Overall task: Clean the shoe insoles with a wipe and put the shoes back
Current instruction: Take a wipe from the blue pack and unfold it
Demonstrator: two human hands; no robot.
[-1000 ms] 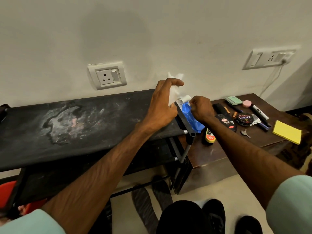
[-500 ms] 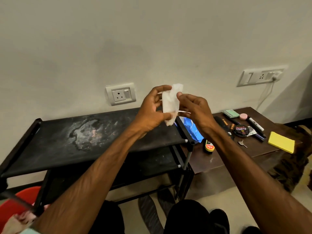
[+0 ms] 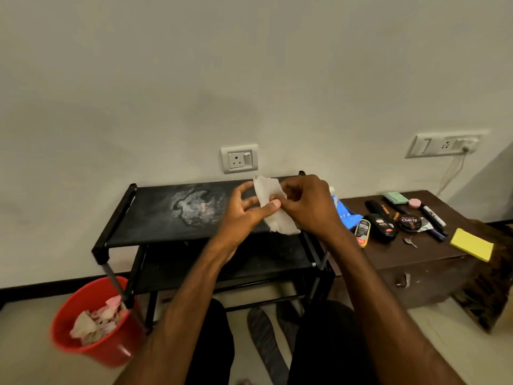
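A white wipe (image 3: 273, 211) hangs between both hands above the black shoe rack (image 3: 172, 218). My left hand (image 3: 244, 215) pinches its left edge with thumb and fingers. My right hand (image 3: 308, 207) grips its right side with curled fingers. Two dark grey insoles (image 3: 266, 343) lie on the floor between my knees, below the rack. The blue wipe packet (image 3: 345, 213) sits at the rack's right end, partly hidden by my right hand. No shoes show in this view.
A red bucket (image 3: 91, 326) with used wipes stands at the rack's left leg. A brown chest (image 3: 416, 262) on the right carries polish tins, markers, a key and a yellow pad (image 3: 472, 244). The rack's top shelf has a dusty white stain (image 3: 194, 207).
The wipe came out of the blue packet and my right hand left the packet to take hold of it. Both hands now hold it lower, over the rack. My view has pulled back.
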